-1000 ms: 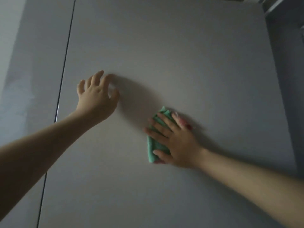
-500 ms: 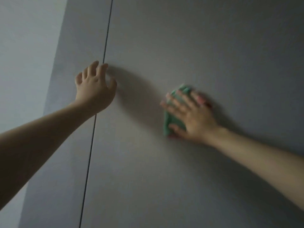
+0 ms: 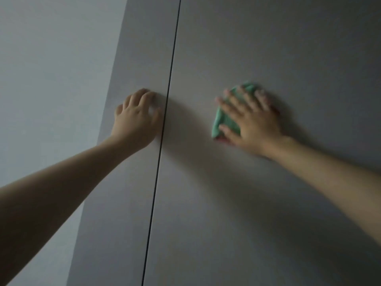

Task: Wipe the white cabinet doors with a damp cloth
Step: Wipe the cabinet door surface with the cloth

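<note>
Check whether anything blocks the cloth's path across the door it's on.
Nothing visible. The right hand presses the green cloth flat on the right door; no handle or object shows around it. The left hand rests on the left door, across the seam.

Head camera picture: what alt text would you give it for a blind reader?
A person's right hand presses a green cloth flat against a white cabinet door. The left hand rests on the neighbouring door, just left of the dark seam.

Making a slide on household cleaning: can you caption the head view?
Right hand presses a green cloth flat on a white cabinet door while the left hand rests beside the door gap.
</note>
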Tool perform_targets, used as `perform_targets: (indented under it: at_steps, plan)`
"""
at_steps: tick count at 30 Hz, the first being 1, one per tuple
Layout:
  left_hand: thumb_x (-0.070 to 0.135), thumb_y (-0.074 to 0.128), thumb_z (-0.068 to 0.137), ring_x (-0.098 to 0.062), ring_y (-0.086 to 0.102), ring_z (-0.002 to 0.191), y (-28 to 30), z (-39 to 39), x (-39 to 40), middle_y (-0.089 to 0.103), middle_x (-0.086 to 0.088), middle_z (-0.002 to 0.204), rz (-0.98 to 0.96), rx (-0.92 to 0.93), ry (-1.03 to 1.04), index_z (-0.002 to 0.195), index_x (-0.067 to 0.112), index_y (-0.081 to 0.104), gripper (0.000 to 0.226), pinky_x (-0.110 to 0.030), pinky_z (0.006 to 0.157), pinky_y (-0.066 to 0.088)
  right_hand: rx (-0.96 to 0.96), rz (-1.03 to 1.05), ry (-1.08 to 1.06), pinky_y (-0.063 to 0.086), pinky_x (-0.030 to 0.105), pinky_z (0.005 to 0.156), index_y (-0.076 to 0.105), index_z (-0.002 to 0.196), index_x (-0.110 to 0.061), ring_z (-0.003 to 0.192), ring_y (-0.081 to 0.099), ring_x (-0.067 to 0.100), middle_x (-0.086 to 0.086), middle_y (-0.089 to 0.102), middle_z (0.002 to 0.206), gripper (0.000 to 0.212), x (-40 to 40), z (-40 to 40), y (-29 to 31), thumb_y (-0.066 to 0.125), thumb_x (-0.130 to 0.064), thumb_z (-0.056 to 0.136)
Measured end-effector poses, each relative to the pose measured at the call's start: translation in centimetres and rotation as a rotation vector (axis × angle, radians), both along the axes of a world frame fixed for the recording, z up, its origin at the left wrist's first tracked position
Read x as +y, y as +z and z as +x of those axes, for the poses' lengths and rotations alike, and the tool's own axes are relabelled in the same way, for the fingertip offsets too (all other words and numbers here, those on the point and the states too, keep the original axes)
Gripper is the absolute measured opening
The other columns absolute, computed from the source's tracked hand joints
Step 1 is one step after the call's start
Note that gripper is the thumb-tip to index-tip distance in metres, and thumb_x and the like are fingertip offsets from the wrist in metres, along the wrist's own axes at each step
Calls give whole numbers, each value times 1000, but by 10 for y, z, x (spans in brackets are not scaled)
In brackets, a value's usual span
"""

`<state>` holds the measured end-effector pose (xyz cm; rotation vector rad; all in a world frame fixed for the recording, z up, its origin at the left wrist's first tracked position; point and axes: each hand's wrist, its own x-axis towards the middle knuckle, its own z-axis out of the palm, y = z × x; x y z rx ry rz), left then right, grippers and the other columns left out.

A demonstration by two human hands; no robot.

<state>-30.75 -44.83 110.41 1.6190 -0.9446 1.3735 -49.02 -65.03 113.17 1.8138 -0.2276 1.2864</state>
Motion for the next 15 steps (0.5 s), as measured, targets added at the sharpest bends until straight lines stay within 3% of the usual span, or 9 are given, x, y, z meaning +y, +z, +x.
perform_targets:
  at_steps: [2, 3, 5, 8, 10, 12, 15]
  plan:
    - [29, 44, 97, -27, 25, 139, -4, 4, 2, 32, -7, 151, -4, 2, -3, 141, 16, 39, 46, -43, 112, 18, -215, 194, 23, 2, 48, 116, 18, 151, -28, 146, 11, 28, 3, 18, 158, 68, 12, 14, 13, 22, -57, 89]
    - [31, 42, 97, -27, 22, 141, -7, 4, 1, 29, -8, 153, -1, 14, -1, 142, 16, 38, 48, -43, 112, 16, -227, 209, 27, 0, 49, 116, 17, 151, -27, 146, 10, 29, 4, 17, 158, 67, 19, 24, 3, 23, -55, 91]
    - [36, 38, 94, -29, 17, 143, -16, 6, 2, 21, -11, 156, 16, 34, -3, 144, 16, 36, 54, -43, 113, 14, -73, 71, 32, 2, 53, 116, 23, 150, -24, 145, 16, 33, 5, 24, 156, 67, 34, 44, -48, 21, -55, 90]
    - [38, 35, 90, -32, 16, 143, -32, 4, 6, 17, -13, 157, 49, 39, -17, 145, 18, 33, 59, -45, 114, 12, 273, -114, 93, 19, 58, 114, 45, 141, -24, 139, 32, 34, 5, 43, 147, 64, 41, 42, -129, 33, -55, 86]
    - [41, 31, 87, -32, 14, 143, -44, 5, 10, 15, -12, 158, 71, 47, -14, 147, 19, 30, 64, -44, 115, 11, 384, -175, 53, 25, 59, 111, 47, 139, -23, 136, 37, 34, 6, 45, 145, 63, 33, 27, -127, 36, -55, 85]
    - [43, 28, 86, -31, 12, 144, -53, 10, 17, 13, -11, 158, 85, 57, -13, 148, 21, 27, 66, -44, 116, 9, 222, -161, 12, 24, 60, 108, 42, 141, -22, 134, 38, 36, 9, 43, 146, 64, 22, 19, -100, 33, -54, 86]
    - [45, 26, 86, -28, 10, 145, -62, 22, 29, 11, -9, 159, 82, 88, -4, 149, 22, 26, 67, -43, 116, 6, -128, 121, 12, 13, 53, 115, 28, 148, -25, 142, 24, 34, 8, 30, 153, 66, 22, 21, -55, 27, -54, 89]
